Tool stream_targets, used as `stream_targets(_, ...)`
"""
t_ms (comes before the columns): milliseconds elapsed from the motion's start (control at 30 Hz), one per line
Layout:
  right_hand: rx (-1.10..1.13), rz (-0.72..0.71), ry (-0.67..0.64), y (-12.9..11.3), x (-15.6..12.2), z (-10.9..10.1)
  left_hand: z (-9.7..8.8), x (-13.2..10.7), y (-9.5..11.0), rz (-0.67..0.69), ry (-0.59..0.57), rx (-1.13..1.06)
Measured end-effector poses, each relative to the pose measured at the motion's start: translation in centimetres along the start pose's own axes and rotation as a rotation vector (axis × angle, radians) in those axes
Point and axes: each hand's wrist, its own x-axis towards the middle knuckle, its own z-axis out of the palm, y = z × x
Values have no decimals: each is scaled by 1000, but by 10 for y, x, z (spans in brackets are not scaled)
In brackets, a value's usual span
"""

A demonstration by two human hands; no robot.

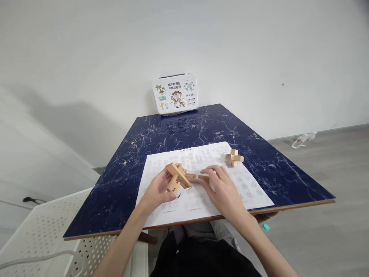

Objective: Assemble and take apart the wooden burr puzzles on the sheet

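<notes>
My left hand is closed around several interlocked wooden puzzle pieces, raised a little above a printed paper sheet. Dark numbers mark the pieces' faces. To the right, my right hand has its thumb and fingers closed on a notched wooden puzzle piece at the sheet, its far part hidden by the fingers. Between the hands, another wooden bar shows partly behind the held pieces. A cross-shaped wooden block puzzle sits at the sheet's right edge, beyond my right hand.
The dark blue marbled table carries the sheet. At its far edge, a white box with cartoon prints leans against the wall. A white perforated surface stands at lower left. Plastic bottles lie on the floor at right.
</notes>
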Motion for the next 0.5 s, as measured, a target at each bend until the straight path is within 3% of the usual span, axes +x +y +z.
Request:
stream_targets(100,245,-60,-114,-23,1,-7,2,0,1,13,-9,11)
stream_targets(200,277,-69,-169,-39,3,-6,3,0,0,12,-12,30)
stream_targets(500,177,42,-46,-47,3,13,3,1,1,39,-16,10)
